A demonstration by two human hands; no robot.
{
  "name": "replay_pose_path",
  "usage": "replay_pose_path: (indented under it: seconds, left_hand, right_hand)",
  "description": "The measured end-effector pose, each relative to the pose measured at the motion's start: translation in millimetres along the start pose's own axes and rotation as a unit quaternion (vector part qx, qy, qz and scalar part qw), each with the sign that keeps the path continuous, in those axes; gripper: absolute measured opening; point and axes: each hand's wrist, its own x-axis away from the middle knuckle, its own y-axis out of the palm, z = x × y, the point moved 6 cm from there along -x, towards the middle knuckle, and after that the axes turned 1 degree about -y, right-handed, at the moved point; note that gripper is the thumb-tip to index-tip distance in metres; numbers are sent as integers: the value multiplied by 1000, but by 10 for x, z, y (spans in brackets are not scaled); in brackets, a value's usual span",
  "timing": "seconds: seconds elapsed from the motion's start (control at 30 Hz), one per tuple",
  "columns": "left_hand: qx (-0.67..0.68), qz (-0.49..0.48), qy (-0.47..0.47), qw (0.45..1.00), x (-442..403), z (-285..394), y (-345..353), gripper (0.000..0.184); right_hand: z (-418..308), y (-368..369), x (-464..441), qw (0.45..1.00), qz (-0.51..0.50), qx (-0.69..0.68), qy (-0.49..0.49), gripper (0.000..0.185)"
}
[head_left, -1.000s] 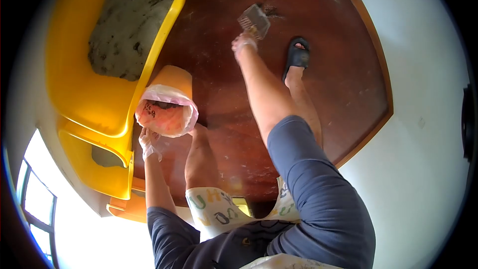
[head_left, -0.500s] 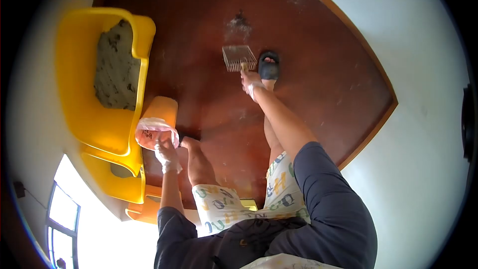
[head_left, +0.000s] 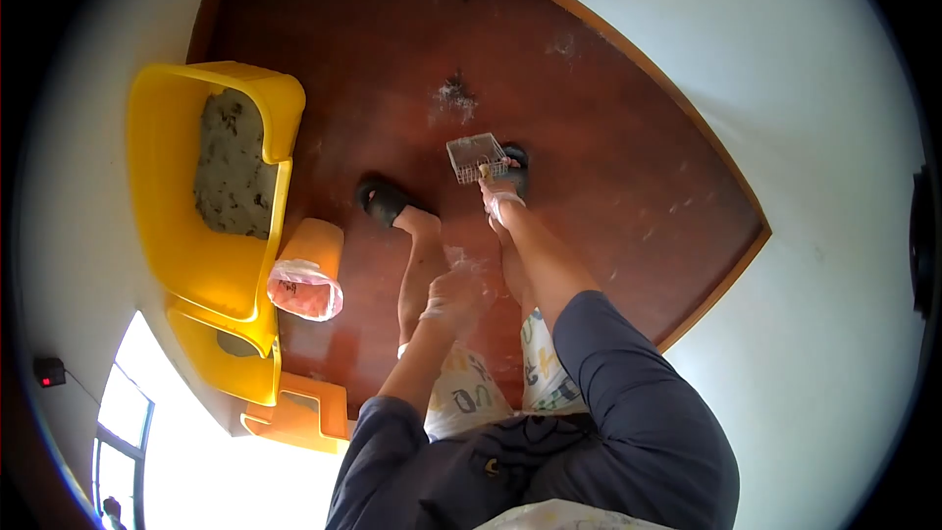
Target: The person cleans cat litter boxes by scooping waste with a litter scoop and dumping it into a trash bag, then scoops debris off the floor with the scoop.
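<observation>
In a clear glove, my right hand point(head_left: 498, 194) is closed round the handle of a wire-mesh scoop point(head_left: 477, 154), which is held over the floor by my right slipper. My left hand point(head_left: 457, 296), gloved too, hovers over my lower legs; motion blurs its fingers, and whether they hold anything is unclear. To its left an orange bucket point(head_left: 317, 241) with a pinkish bag liner stands beside a yellow litter box point(head_left: 162, 191). Grey litter point(head_left: 232, 162) with dark clumps lies in that box. Beyond the scoop is a grey-and-dark patch of debris point(head_left: 455, 94) on the floor.
Behind the first box is a second yellow box point(head_left: 201, 339), with an orange one point(head_left: 299, 417) nearer the window point(head_left: 126, 437). My slippers point(head_left: 381, 198) rest on the reddish-brown floor point(head_left: 599, 186). A pale wall point(head_left: 824, 236) with wooden edging runs along the right.
My left hand has let go of the bucket and moved right, over my legs. The scoop, still in my right hand, has come closer to my body. My view has shifted.
</observation>
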Motion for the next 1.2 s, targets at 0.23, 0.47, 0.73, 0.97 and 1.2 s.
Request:
replay_pose_path:
  seconds: [0.23, 0.47, 0.73, 0.97, 1.2]
  left_hand:
    - [-18, -16, -44, 999, -524, -64, 1006, 32]
    - [-113, -364, -2, 924, -280, -546, 1936, 32]
    - [-69, -196, -115, 971, -982, -789, 1114, 38]
    - [-31, -188, -123, 974, -1028, -922, 1310, 50]
    - [-67, -205, -102, 971, -1228, -746, 485, 48]
  right_hand:
    - [-213, 575, -877, 949, 39, -312, 32, 55]
    - [-1063, 35, -817, 887, 71, -456, -8, 33]
    - [-2402, -1287, -732, 808, 70, -585, -22, 32]
    - [-2853, -1337, -536, 747, 20, -664, 0, 31]
    - [-3050, -1383, -507, 712, 31, -701, -3, 32]
